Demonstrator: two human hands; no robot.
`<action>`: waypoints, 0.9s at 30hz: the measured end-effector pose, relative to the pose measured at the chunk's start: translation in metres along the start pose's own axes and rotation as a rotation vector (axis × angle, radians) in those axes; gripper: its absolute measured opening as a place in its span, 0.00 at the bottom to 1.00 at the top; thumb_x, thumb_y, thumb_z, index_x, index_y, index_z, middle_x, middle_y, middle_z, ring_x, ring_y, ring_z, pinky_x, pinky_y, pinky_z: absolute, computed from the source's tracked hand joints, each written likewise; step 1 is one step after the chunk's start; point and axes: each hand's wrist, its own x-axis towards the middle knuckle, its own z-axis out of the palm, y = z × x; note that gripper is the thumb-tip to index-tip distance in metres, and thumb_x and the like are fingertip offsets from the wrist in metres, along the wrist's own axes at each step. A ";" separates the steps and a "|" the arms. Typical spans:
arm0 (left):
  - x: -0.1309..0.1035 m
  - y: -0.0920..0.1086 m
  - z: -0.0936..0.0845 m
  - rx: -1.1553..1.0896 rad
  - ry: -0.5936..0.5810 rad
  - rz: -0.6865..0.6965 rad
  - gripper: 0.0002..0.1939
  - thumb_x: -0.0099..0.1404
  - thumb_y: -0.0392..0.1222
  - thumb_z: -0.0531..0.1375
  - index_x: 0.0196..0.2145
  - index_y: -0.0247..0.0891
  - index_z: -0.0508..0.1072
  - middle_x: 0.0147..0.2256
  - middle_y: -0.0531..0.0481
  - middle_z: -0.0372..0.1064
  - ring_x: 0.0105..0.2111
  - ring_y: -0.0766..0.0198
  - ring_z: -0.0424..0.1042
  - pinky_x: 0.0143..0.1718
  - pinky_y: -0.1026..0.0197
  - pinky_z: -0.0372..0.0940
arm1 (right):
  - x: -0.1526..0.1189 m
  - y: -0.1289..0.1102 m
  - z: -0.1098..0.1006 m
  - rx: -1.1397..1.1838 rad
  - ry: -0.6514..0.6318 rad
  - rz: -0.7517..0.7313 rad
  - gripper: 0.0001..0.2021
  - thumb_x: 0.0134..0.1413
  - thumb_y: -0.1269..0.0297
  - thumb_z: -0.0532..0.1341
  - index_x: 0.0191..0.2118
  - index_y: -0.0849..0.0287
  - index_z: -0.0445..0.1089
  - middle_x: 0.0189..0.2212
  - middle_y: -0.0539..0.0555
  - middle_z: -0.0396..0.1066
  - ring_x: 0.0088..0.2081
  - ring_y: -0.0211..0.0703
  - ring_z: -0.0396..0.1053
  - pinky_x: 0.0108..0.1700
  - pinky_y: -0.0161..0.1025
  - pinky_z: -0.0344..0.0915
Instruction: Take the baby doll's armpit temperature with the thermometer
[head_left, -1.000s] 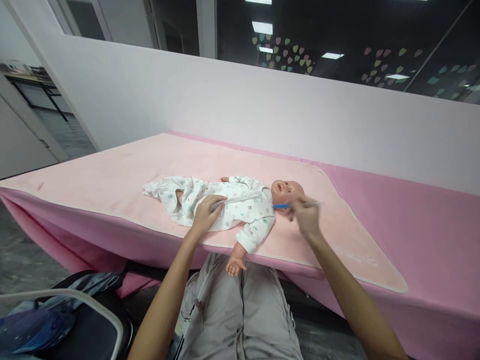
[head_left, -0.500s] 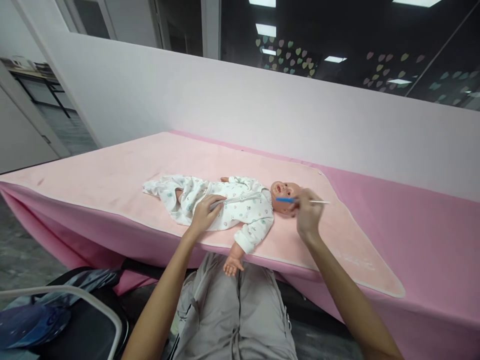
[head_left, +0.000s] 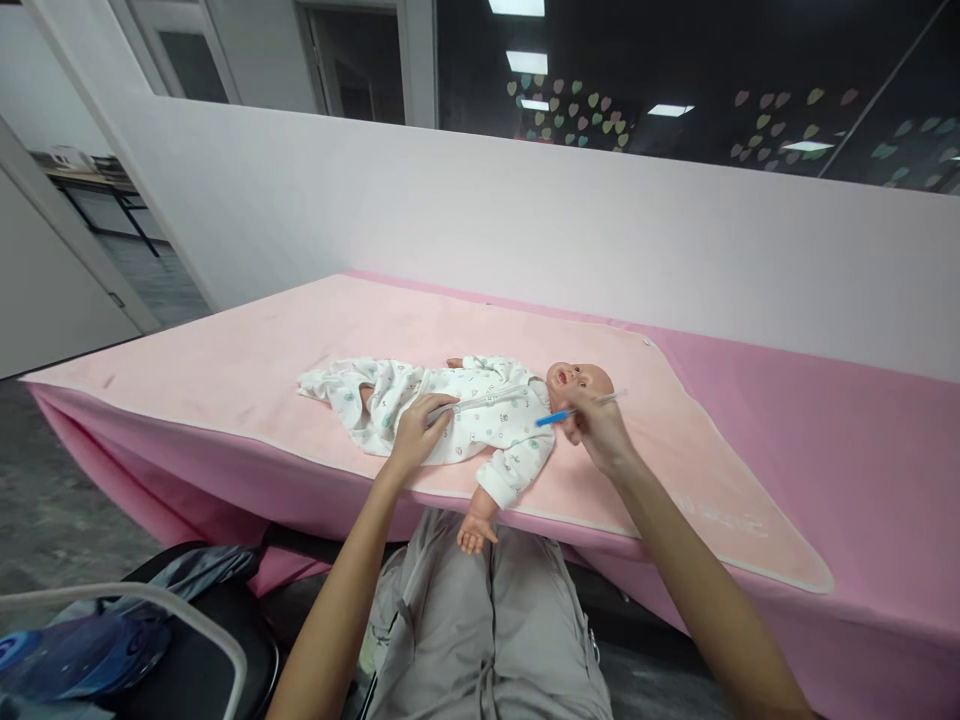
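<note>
A baby doll in a white printed sleepsuit lies on its back on the peach mat, its head to the right. My left hand rests on the doll's belly, fingers stretched over the cloth beside the front fastening strip. Near the doll's chin and shoulder, my right hand is closed around a slim stick with a blue end and a pale, thin other end. Blur hides the stick's exact kind. One doll arm hangs over the table's front edge.
Pink cloth covers the table under the mat. A white partition rises behind it. At lower left stands a black chair with a blue bottle-like object on it.
My right hand has moved left and slightly down toward the doll's neck, and the stick's blue end now tilts downward. My left hand stays on the belly. The camera view has shifted slightly.
</note>
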 end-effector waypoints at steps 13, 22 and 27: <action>0.000 0.001 -0.001 -0.012 0.007 0.004 0.11 0.64 0.42 0.52 0.40 0.40 0.72 0.41 0.48 0.71 0.44 0.59 0.68 0.47 0.56 0.61 | -0.023 -0.010 -0.002 -0.258 -0.214 -0.079 0.18 0.46 0.49 0.62 0.19 0.60 0.67 0.10 0.45 0.61 0.12 0.29 0.54 0.13 0.28 0.49; 0.000 0.001 0.000 -0.004 -0.003 -0.017 0.11 0.64 0.43 0.52 0.39 0.40 0.72 0.41 0.48 0.72 0.45 0.58 0.68 0.48 0.54 0.62 | -0.017 -0.034 -0.022 -0.225 -0.367 0.007 0.21 0.47 0.46 0.60 0.30 0.63 0.73 0.21 0.54 0.72 0.21 0.38 0.69 0.17 0.32 0.64; 0.000 0.001 -0.001 -0.006 0.000 -0.010 0.12 0.64 0.43 0.51 0.40 0.40 0.72 0.42 0.48 0.71 0.45 0.58 0.68 0.48 0.55 0.61 | -0.012 -0.021 -0.033 -0.224 -0.203 0.074 0.23 0.46 0.44 0.60 0.32 0.64 0.70 0.19 0.53 0.71 0.19 0.38 0.68 0.18 0.33 0.65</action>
